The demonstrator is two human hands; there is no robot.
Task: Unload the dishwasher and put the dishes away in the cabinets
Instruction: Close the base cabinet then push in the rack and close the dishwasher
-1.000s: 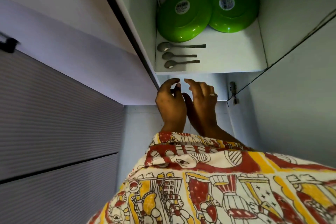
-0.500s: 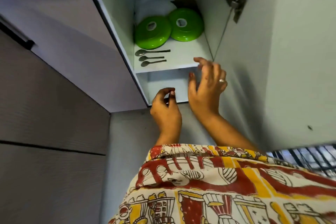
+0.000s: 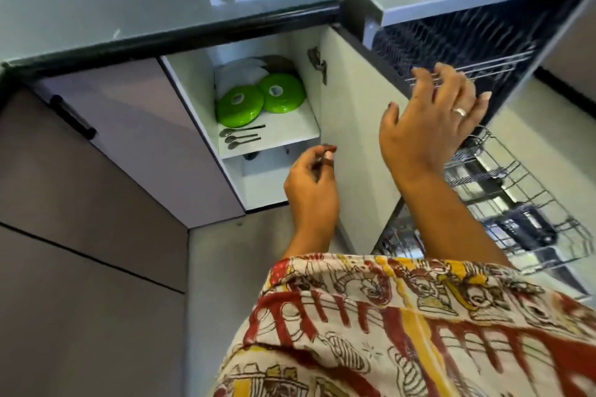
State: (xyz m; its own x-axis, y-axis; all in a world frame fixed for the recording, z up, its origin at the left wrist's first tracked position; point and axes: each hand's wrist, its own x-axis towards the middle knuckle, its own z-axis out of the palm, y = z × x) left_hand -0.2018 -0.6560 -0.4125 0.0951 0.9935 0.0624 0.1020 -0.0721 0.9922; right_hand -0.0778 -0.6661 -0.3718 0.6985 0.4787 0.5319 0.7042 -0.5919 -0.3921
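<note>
Two green bowls (image 3: 261, 99) sit upside down, side by side and touching, at the back of the cabinet shelf (image 3: 290, 132). Each has a round label on its base. Behind them, white plates (image 3: 238, 69) stand against the rear wall, next to something dark I cannot identify. Three spoons (image 3: 241, 138) lie in a row at the shelf's front edge, handles pointing right, just in front of the left bowl. The compartment below the shelf is mostly hidden; a small dark item shows at its top edge, too small to tell.

Left hand (image 3: 312, 190): in front of the lower compartment, fingers curled in, thumb and fingertips nearly pinched. Whether it grips anything is unclear, possibly a thin dark object between the fingers. Not touching the shelf.

Right hand (image 3: 429, 119): raised, fingers spread wide, nothing in it, ring on one finger. It sits in front of the open cabinet door (image 3: 354, 151) and overlaps the upper wire rack (image 3: 477, 69); contact with the rack cannot be judged, since that area is motion-blurred.

Lower wire rack (image 3: 516, 203) is pulled out at right, with a dark item lying in it. Door hinge (image 3: 317, 64) visible near the top of the door. Grey countertop (image 3: 161, 0) runs above the cabinet. Closed door with black handle (image 3: 72, 118) at left. Patterned red, yellow and white garment (image 3: 403, 325) fills the lower foreground.
</note>
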